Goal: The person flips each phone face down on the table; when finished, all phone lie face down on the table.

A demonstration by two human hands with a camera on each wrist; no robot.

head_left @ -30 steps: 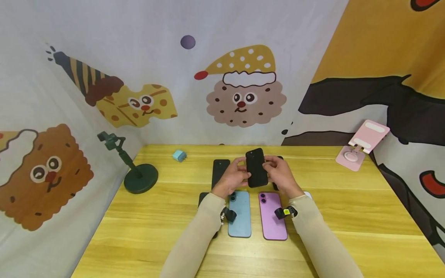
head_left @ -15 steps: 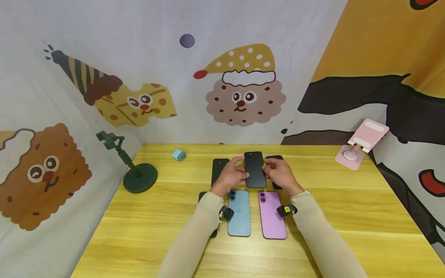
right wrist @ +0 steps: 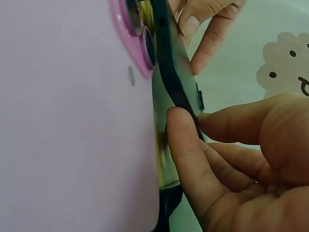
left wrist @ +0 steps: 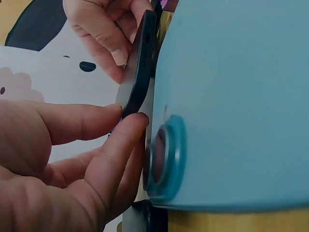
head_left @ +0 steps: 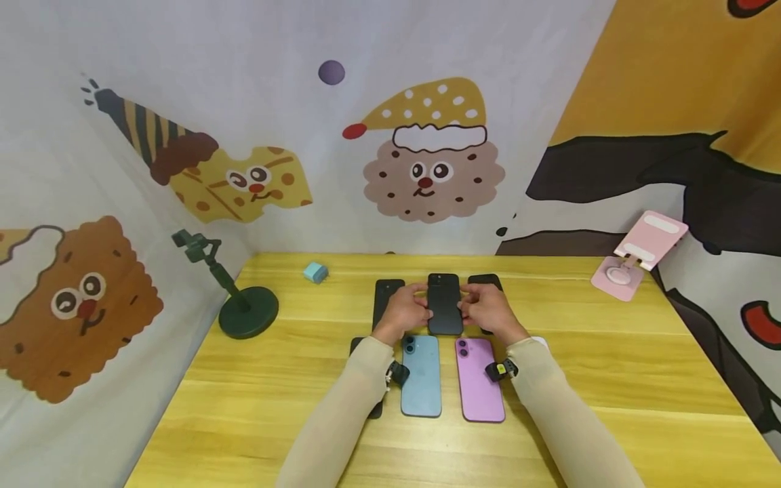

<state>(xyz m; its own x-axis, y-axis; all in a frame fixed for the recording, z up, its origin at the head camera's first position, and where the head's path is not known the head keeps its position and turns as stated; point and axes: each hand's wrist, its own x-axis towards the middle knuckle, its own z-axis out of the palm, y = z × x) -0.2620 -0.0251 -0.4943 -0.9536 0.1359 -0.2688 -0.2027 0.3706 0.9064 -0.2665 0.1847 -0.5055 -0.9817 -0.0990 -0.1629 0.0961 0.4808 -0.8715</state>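
Note:
Both hands hold a dark smartphone by its two long sides, back up, at the middle of the back row. The left hand pinches the left edge between thumb and fingers; the right hand pinches the opposite edge. In the left wrist view the phone's dark side runs between both hands, close over the table. A second black phone lies left of it, partly under the left hand. Another black phone lies to the right, partly behind the right hand.
In front lie a light blue phone and a pink phone. A black phone and a white item are mostly hidden by the sleeves. A green stand, a blue charger and a pink stand stand farther out.
The held phone has come down toward the table and straightened from a slight tilt, now in line with the black phones beside it. Both hands moved with it, keeping their hold.

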